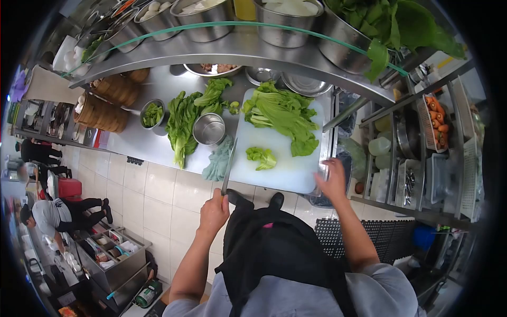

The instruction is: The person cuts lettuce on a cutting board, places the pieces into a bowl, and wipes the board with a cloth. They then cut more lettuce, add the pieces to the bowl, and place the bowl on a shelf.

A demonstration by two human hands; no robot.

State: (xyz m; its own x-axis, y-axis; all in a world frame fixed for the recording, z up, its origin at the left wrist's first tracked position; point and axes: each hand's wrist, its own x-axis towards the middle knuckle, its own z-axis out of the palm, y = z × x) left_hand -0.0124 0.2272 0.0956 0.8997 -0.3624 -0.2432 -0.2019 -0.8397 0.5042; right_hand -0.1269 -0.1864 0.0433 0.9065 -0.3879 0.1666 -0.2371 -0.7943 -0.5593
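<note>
My left hand [214, 214] is closed round the handle of a long kitchen knife [229, 166], its blade pointing away from me along the left edge of the white cutting board [296, 177]. At the board's right front corner is my right hand [331, 182], fingers apart and holding nothing. A large heap of leafy greens [280, 113] covers the far part of the board. Nearer to me lies a small cut piece of greens [262, 158]. A crumpled green cloth [217, 160] rests just left of the blade.
Left of the board stand an empty metal bowl [209, 129], more greens [182, 127], a bowl of chopped greens [152, 114] and bamboo steamers [108, 112]. A steel shelf [237, 52] with metal containers overhangs the back. A rack [393, 153] stands right; another person [53, 216] works far left.
</note>
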